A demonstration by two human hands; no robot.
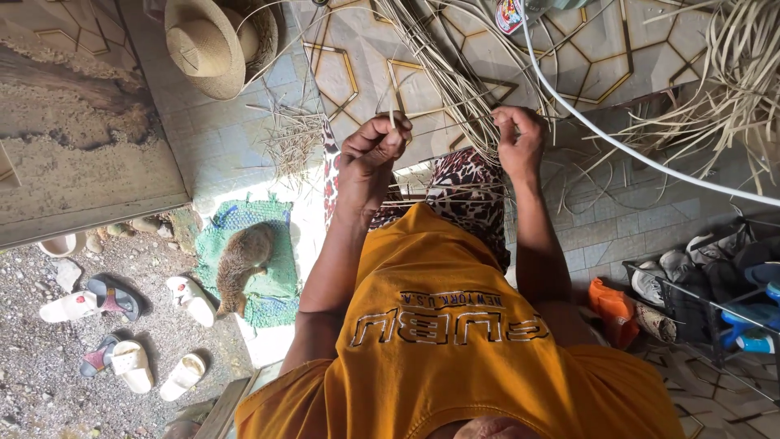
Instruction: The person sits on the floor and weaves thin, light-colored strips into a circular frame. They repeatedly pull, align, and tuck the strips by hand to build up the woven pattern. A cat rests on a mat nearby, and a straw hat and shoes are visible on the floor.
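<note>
My left hand [370, 154] is closed, pinching a thin pale straw strip [391, 104] that stands up between the fingertips. My right hand [517, 134] is closed on strands at the lower end of a long bundle of straw strips [443, 61] that runs up across the patterned floor. The hands are level with each other, about a hand's width apart, above my lap in a leopard-print cloth [467, 183]. My orange shirt [439, 325] fills the lower middle of the view.
A straw hat [207, 45] lies at top left, with loose straw [292, 138] below it. An animal [240, 264] lies on a green mat [276, 284]. Sandals [122, 325] sit on gravel. A white hose [634, 150], more straw [731, 73] and a shoe rack [715, 293] are on the right.
</note>
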